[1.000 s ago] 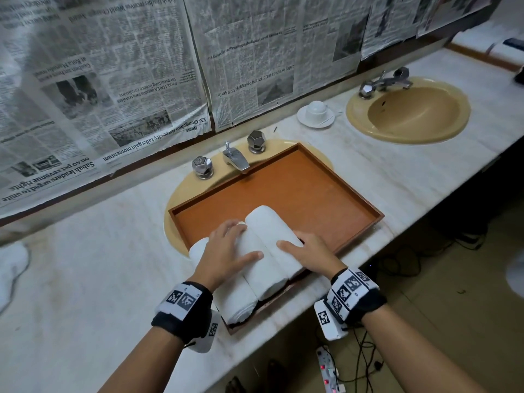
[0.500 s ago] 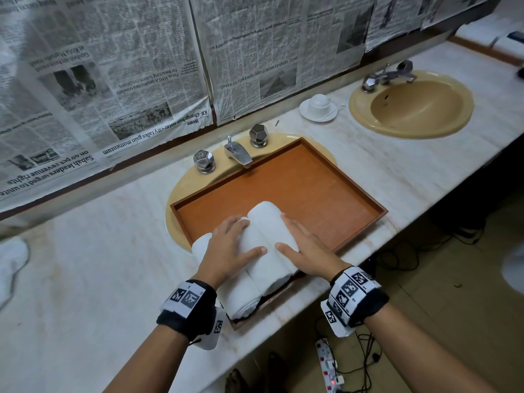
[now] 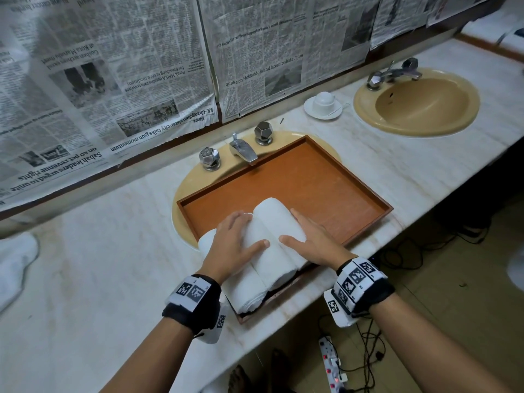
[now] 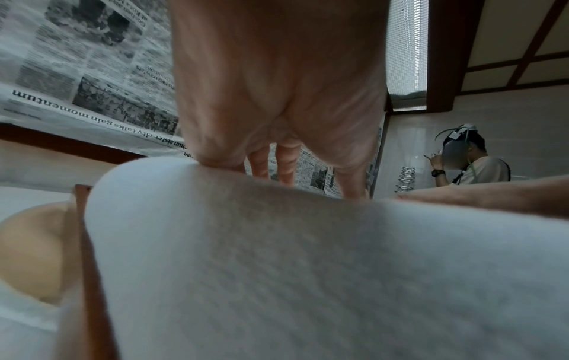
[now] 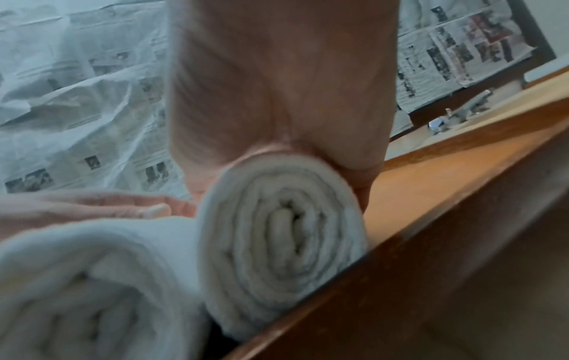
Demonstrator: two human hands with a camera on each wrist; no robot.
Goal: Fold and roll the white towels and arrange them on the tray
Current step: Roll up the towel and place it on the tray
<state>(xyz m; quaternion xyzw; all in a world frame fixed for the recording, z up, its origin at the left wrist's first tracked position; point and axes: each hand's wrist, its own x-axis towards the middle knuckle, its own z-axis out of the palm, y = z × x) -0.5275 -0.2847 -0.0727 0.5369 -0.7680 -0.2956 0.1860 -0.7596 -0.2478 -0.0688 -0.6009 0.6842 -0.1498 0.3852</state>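
Two rolled white terry towels are plainly seen side by side at the near left end of the brown rectangular wooden tray (image 3: 326,194), the right roll (image 3: 279,242) pressed against the left roll (image 3: 243,282); a third white end (image 3: 206,240) is partly hidden behind the left hand, and whether it is a separate roll cannot be told. Against the views of a second and half a second ago, the rolls are found in the same spot on the tray; the right hand (image 3: 314,241) has been slid further forward along the outer flank of the right roll, while the left hand (image 3: 234,242) has barely shifted; this is judged to be a final squaring of the rolls, not a fresh placement. The grip of each hand is noted as flat and wide: fingers laid straight over the cloth, nothing pinched; the left thumb and right thumb nearly meet across the top of the right roll. In the right wrist view the spiral end of that roll (image 5: 286,229) is seen close against the tray's near wall (image 5: 431,280), directly under the palm. The tray is set over a tan oval basin (image 3: 187,199) in the pale marble tabletop (image 3: 99,279); most of its floor is uncovered. A loose white cloth (image 3: 14,262) lies at the far left of the tabletop.
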